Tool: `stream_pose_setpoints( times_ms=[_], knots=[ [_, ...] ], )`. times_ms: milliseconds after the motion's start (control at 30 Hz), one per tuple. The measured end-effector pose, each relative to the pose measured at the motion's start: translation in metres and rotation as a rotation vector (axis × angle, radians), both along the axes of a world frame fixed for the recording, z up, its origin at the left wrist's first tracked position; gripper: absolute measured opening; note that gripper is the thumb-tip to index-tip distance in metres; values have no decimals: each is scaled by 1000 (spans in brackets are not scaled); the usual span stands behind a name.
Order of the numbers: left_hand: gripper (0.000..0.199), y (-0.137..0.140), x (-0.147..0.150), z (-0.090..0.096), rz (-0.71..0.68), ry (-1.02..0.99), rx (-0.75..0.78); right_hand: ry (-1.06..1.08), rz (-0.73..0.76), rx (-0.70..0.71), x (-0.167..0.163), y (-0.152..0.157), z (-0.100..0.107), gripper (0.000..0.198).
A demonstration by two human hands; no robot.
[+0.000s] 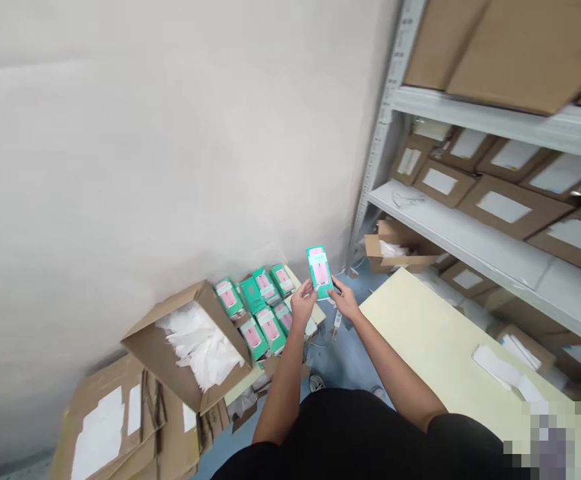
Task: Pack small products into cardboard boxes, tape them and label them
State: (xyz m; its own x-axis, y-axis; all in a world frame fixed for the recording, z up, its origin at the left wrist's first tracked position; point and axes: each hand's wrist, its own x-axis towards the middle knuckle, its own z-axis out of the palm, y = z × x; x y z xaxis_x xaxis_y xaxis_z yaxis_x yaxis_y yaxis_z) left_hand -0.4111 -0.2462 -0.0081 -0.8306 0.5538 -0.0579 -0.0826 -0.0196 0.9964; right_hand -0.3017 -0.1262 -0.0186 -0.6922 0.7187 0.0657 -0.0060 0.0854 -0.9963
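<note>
Both my hands hold up one flat green box with a pink panel point(320, 269), tilted slightly, in front of the wall. My left hand point(302, 304) grips its lower left edge and my right hand point(344, 298) its lower right corner. Below and to the left, stacks of like green and pink boxes point(269, 329) lie in rows on a pale table point(240, 389). Part of the nearest stacks is hidden behind my left hand and forearm.
An open carton point(163, 353) with crumpled white plastic bags tilts at the left, above flattened cardboard point(135, 440). At the right stand a pale yellow table point(410, 327) and a metal shelf point(470, 230) loaded with labelled cartons. A power strip point(338, 320) lies on the blue floor.
</note>
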Motion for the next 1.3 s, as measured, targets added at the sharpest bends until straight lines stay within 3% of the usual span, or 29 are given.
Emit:
stream_pose_setpoints(
  times_ms=[233, 433, 633, 800, 933, 1067, 1300],
  knots=[
    [53, 92, 102, -2, -206, -49, 8, 9, -229, -55, 126, 66, 0, 61],
    [45, 147, 172, 2, -369, -47, 9, 84, -304, -113, 221, 99, 5, 69],
    [47, 188, 240, 14, -502, 129, -4, 124, -402, -131, 291, 121, 8, 75],
    [50, 215, 276, 12, -609, 122, -19, 149, -494, -145, 330, 134, 2, 75],
    [50, 234, 291, -2, -699, 97, -74, 128, -590, -168, 348, 142, -17, 69],
    [48, 247, 301, -24, -787, 131, -174, 109, -708, -210, 355, 148, -53, 63],
    [37, 261, 296, -83, -939, 188, -391, -108, -901, -463, 349, 145, -123, 44]
  ],
)
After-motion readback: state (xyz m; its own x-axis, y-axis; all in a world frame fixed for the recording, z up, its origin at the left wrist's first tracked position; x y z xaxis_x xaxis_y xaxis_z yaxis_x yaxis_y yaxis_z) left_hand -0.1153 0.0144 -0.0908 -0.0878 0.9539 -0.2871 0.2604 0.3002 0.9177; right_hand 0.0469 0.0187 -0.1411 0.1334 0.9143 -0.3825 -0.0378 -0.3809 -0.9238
